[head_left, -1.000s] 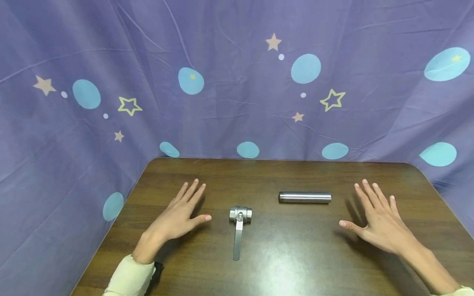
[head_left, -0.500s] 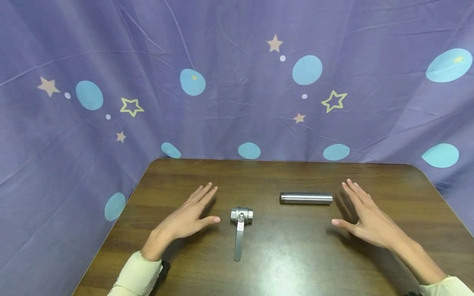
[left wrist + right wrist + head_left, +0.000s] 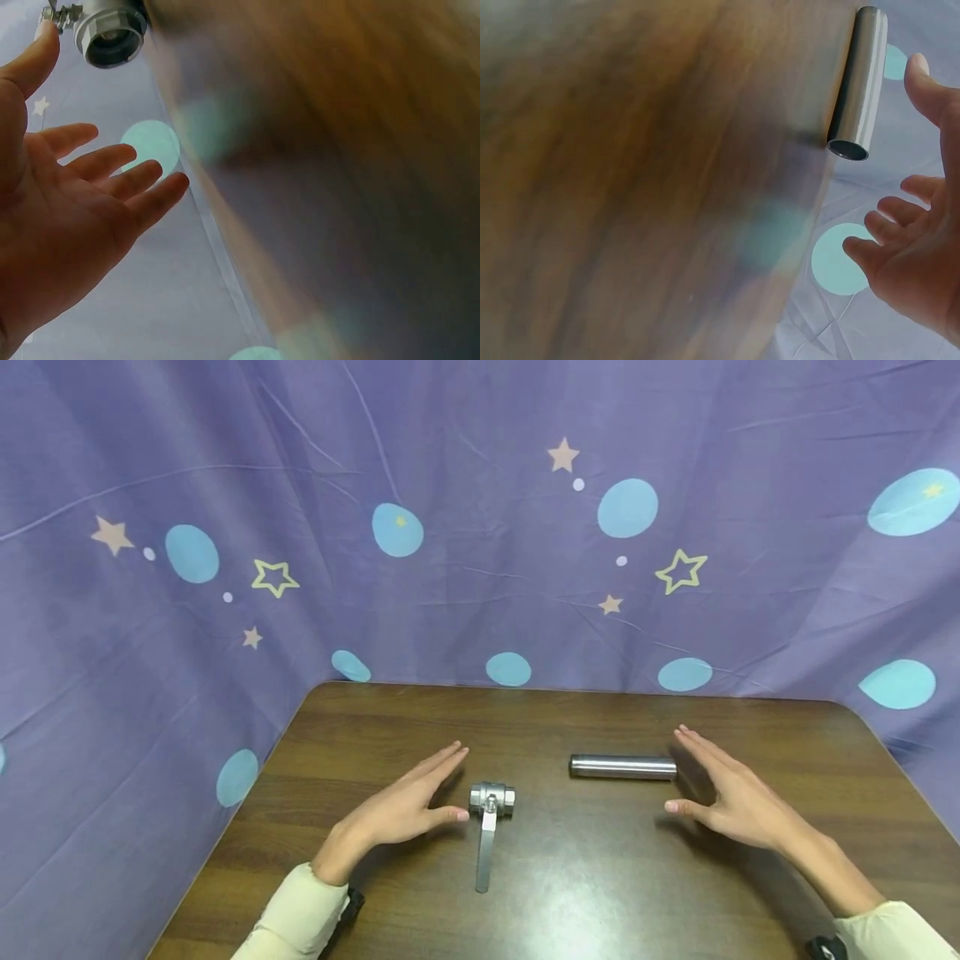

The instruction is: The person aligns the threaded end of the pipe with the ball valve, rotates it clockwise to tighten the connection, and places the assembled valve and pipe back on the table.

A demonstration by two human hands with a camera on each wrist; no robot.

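A metal ball valve [image 3: 492,799] with a long flat lever handle [image 3: 485,856] lies on the wooden table, its lever pointing toward the person. Just left of it is the left hand [image 3: 401,806], fingers extended and thumb near the valve body, holding nothing. In the left wrist view the valve's hollow threaded end [image 3: 112,41] faces the camera beyond the thumb. To the valve's right lies a short steel pipe [image 3: 622,767], placed sideways. Beside its right end the right hand [image 3: 738,802] hovers with fingers straight and thumb apart. The right wrist view shows the pipe's open end [image 3: 849,150].
The brown wood-grain table [image 3: 585,860] has rounded far corners. Behind it and along the left hangs a purple curtain [image 3: 465,527] with stars and blue ovals. Pale sleeves [image 3: 296,906] cover the forearms, with a dark band at each wrist.
Both hands have moved inward: the left hand rightward to the valve, the right hand leftward to the pipe's end. The valve and pipe stay in place on the table.
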